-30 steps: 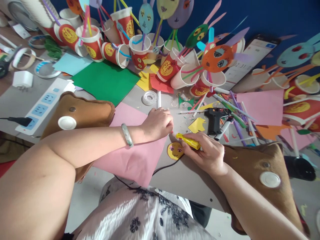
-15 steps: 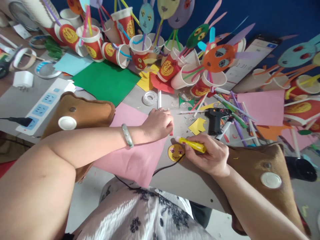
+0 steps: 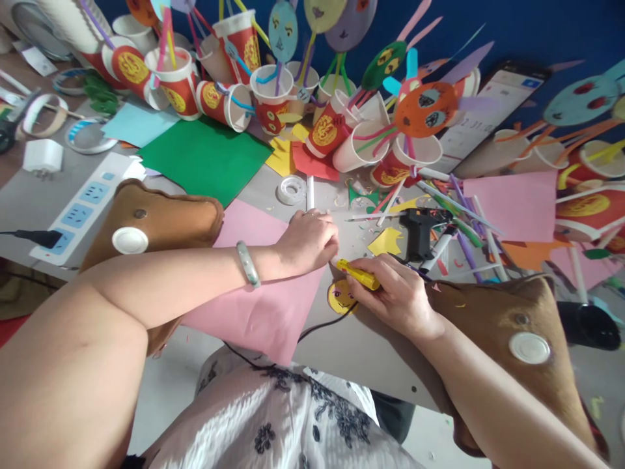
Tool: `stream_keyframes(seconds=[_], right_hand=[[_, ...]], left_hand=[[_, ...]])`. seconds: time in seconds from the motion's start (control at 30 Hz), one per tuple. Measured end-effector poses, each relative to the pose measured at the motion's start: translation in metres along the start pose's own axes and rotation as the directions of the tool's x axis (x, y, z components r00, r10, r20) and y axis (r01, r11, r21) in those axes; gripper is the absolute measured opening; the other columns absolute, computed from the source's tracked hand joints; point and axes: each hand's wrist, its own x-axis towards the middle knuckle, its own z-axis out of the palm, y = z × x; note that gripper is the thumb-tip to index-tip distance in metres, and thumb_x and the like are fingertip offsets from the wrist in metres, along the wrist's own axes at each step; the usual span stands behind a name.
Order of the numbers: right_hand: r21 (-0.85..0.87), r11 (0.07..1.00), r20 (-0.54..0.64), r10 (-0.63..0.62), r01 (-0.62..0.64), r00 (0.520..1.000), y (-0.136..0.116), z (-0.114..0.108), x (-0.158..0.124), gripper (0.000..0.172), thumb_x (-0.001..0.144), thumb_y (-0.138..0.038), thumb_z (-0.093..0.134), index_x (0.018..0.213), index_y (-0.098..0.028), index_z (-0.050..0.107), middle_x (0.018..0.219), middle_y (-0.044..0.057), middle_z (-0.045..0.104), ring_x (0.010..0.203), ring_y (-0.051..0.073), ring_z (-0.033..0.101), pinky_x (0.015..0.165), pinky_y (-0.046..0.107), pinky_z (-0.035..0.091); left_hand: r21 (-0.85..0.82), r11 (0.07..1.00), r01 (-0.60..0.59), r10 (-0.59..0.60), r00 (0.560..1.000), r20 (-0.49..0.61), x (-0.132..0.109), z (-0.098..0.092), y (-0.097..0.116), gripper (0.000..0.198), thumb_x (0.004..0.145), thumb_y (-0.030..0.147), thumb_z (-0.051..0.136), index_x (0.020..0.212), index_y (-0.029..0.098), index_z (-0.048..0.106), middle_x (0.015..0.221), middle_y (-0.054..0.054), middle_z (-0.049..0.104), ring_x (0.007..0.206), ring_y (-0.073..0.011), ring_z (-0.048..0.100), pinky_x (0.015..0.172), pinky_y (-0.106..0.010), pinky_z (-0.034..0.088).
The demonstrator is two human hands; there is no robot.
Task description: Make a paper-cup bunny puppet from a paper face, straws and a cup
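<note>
My right hand [image 3: 398,296] is closed round a yellow glue stick [image 3: 359,274], whose tip points left at my left hand's fingertips. My left hand [image 3: 310,241], fingers curled into a pinch, rests on the edge of a pink paper sheet [image 3: 258,306] and seems to hold a small red scrap I cannot make out well. A yellow paper face disc [image 3: 338,296] lies on the grey table [image 3: 351,345] just under my right hand, partly covered by it. A jade bracelet [image 3: 248,263] sits on my left wrist.
A black glue gun [image 3: 418,233] lies right of the hands among coloured straws [image 3: 463,221]. Red paper cups [image 3: 180,81] with paper faces crowd the back. Green paper [image 3: 205,156], a tape roll [image 3: 291,190], a power strip [image 3: 83,205] and brown arm cushions [image 3: 161,218] lie to the left.
My right hand moved left with the glue stick, bringing its tip against my left fingertips and covering more of the yellow face disc. My left hand stayed put.
</note>
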Motion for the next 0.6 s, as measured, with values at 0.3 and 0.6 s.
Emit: stream_keyframes(seconds=[0.3, 0.6], right_hand=[[-0.026, 0.998, -0.194, 0.052, -0.058, 0.98, -0.012, -0.006, -0.001, 0.007, 0.089, -0.026, 0.068, 0.095, -0.025, 0.066, 0.074, 0.002, 0.074, 0.057, 0.016, 0.066, 0.055, 0.029, 0.053], [0.108, 0.961, -0.223, 0.274, -0.255, 0.936, -0.007, -0.004, 0.0, 0.008, 0.089, -0.027, 0.066, 0.096, -0.024, 0.068, 0.083, 0.004, 0.076, 0.066, 0.019, 0.071, 0.061, 0.03, 0.058]], left_hand=[[-0.021, 0.999, 0.026, -0.026, 1.0, 0.015, 0.001, -0.001, 0.002, 0.024, 0.082, 0.016, 0.051, 0.063, 0.018, 0.066, 0.086, -0.006, 0.067, 0.092, -0.0233, 0.057, 0.084, -0.04, 0.037], [-0.004, 1.0, 0.012, -0.012, 1.0, 0.013, 0.001, -0.003, 0.003, 0.02, 0.082, 0.017, 0.055, 0.064, 0.018, 0.065, 0.083, -0.006, 0.067, 0.09, -0.0235, 0.058, 0.081, -0.039, 0.038]])
